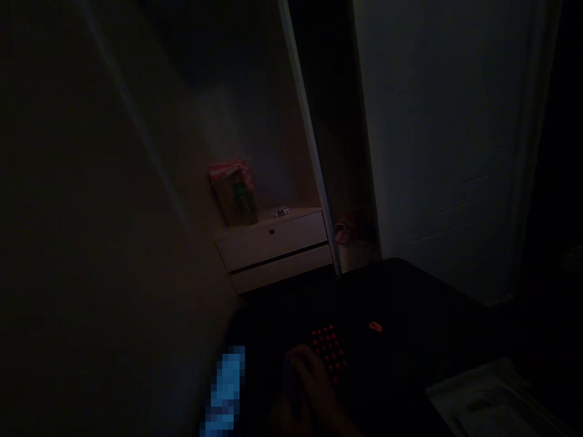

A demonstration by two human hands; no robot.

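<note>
The scene is very dark. Low in the middle, my right hand is closed, with its fingers curled around or against a dark bluish object whose kind I cannot make out. Close beside it, at the bottom edge, my left hand is faintly visible and seems closed on the lower part of the same object. Just beyond my right hand, rows of red-lit keys glow on the dark tabletop, looking like part of a backlit keyboard. Farther right lies a small thing with a red glow, perhaps a mouse.
A dark table reaches toward a cabinet with pale drawers. On the cabinet stand a bag-like package and a small patterned item. A pale flat packet lies at lower right. A blurred-out bright blue screen is at lower left.
</note>
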